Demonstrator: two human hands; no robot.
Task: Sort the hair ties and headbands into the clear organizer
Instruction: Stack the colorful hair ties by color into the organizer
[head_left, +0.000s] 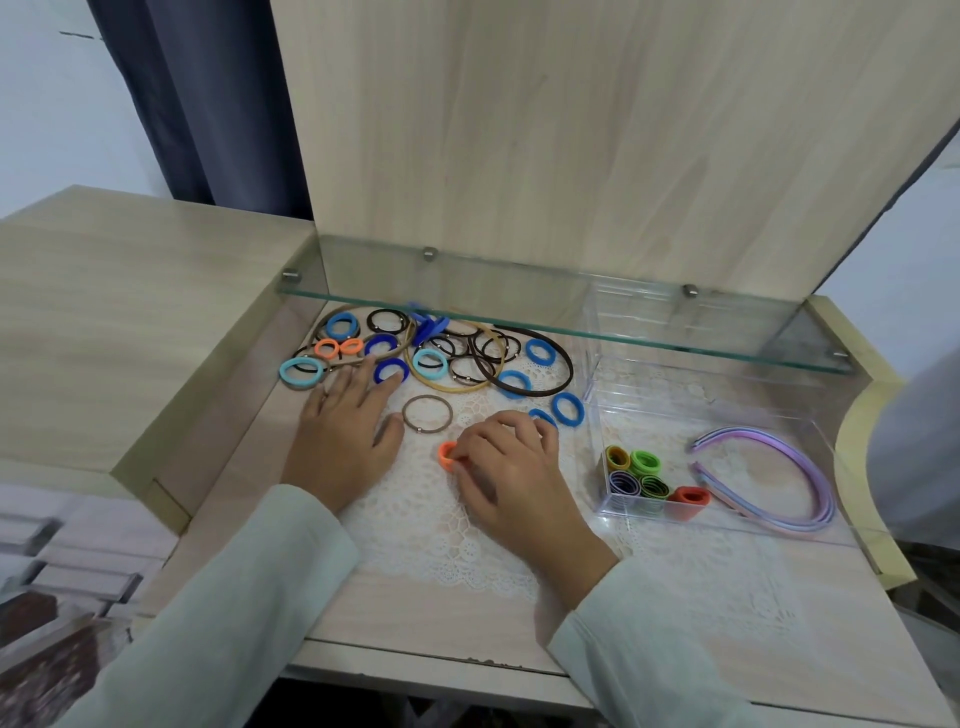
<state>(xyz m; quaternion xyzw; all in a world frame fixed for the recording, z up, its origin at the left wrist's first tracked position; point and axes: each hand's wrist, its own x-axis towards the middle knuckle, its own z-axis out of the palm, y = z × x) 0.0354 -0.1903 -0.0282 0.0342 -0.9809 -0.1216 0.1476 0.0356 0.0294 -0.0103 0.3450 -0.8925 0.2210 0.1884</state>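
Note:
My right hand (511, 467) pinches an orange hair tie (445, 455) just above the lace mat. My left hand (349, 426) lies flat on the table, its fingertips touching a dark blue hair tie (390, 369). A pile of blue, black, orange and teal hair ties and thin headbands (447, 353) spreads behind both hands. A thin brown hair tie (427, 413) lies between the hands. The clear organizer (727, 415) stands at the right, holding several green, purple and orange ties (644, 480) in its front left corner and purple headbands (769, 478) beside them.
A glass shelf (561, 317) juts out over the back of the table, above the pile and the organizer's far end. A raised wooden ledge (130, 322) borders the left side. A white lace mat (441, 519) covers the middle of the table.

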